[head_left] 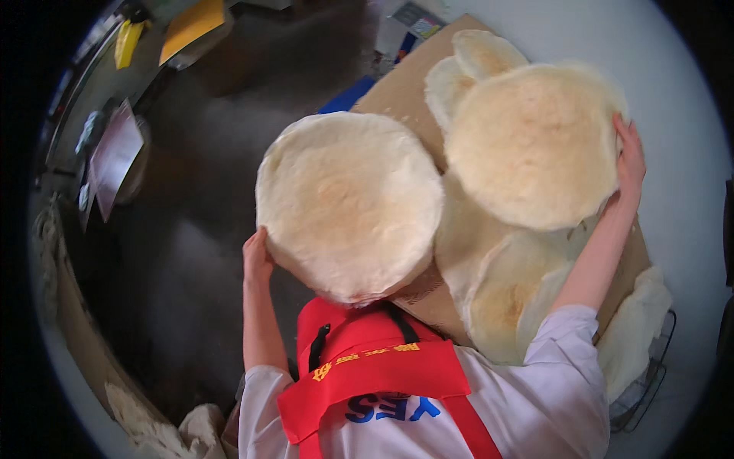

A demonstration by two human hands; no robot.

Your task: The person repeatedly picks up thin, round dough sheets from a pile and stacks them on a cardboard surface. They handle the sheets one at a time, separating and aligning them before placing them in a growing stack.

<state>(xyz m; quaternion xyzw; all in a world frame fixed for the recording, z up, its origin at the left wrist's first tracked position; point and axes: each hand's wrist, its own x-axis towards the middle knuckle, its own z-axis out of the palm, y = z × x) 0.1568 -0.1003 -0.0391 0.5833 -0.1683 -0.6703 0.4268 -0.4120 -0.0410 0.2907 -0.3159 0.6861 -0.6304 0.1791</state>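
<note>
My left hand (258, 256) grips the lower left edge of a thick stack of pale round flatbreads (348, 203), held in front of my red apron (382, 371). The stack's top is faintly browned at the middle. On the right, my right hand (630, 157) has its fingers closed on the outer rim of another large round flatbread (539, 145), whose edges are slightly blurred. This one lies over other flatbreads (489, 53) that show past its far edge. My thumb on that side is hidden.
Brown cardboard (409, 80) lies under the right-hand breads. More thin flatbreads (505, 298) overlap near my right forearm, and one droops (634, 329) by a dark wire rack (657, 382). A blue object (348, 94) sits behind the cardboard. Crumpled cloth-like material (199, 432) is at lower left.
</note>
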